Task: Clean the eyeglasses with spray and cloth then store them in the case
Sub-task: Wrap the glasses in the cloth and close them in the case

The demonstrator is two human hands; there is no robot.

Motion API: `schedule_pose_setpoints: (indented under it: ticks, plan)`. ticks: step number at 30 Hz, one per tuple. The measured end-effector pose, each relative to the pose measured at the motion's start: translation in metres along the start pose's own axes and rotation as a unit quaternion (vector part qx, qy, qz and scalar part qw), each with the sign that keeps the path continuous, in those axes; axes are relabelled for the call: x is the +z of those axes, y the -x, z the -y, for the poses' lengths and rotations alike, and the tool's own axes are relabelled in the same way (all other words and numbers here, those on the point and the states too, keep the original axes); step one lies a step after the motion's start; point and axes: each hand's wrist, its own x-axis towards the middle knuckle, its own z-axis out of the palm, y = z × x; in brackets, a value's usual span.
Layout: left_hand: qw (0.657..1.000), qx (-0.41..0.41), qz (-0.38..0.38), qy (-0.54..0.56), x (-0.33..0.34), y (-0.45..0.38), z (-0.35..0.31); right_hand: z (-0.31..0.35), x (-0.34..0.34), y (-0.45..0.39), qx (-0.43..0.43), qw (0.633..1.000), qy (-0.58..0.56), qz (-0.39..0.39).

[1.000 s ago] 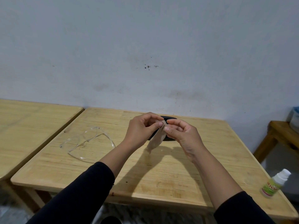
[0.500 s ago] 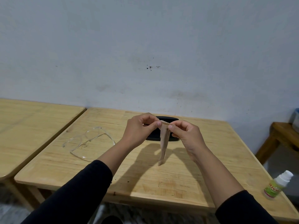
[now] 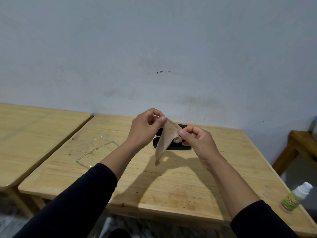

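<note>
A spray bottle (image 3: 294, 198) stands at the tabletop's (image 3: 171, 189) near right corner. Above the middle, the left hand (image 3: 145, 128) and right hand (image 3: 197, 140) pinch a beige cloth (image 3: 165, 140) between thumb and fingertips. The glasses (image 3: 93, 150) lie near the left edge; the black case (image 3: 178, 146) lies toward the far edge.

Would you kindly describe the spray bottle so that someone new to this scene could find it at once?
Start at the wooden table in front of the person and follow its near edge to the right corner. There stands the spray bottle, alone, far from the hands and the black case. It is the only small bottle, with a white cap and a green label.
</note>
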Motion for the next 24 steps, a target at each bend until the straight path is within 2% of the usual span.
schedule_pose_setpoints:
  ticks: [8,20,22,24]
  plan:
    - [1.0,-0.009,-0.03,0.005,-0.005,0.003,0.002,-0.006,0.005,0.0,0.042,0.998,-0.051,0.014]
    - [0.998,-0.032,-0.041,0.019,-0.006,0.006,0.009,0.006,-0.002,0.001,0.021,0.996,0.083,-0.003]
    - [0.998,-0.033,-0.038,0.028,-0.003,0.007,0.008,0.006,-0.003,0.002,0.032,0.996,0.083,0.005]
    - [0.998,-0.034,-0.035,0.035,0.001,0.008,0.005,0.004,-0.003,0.003,0.058,0.998,0.036,0.011]
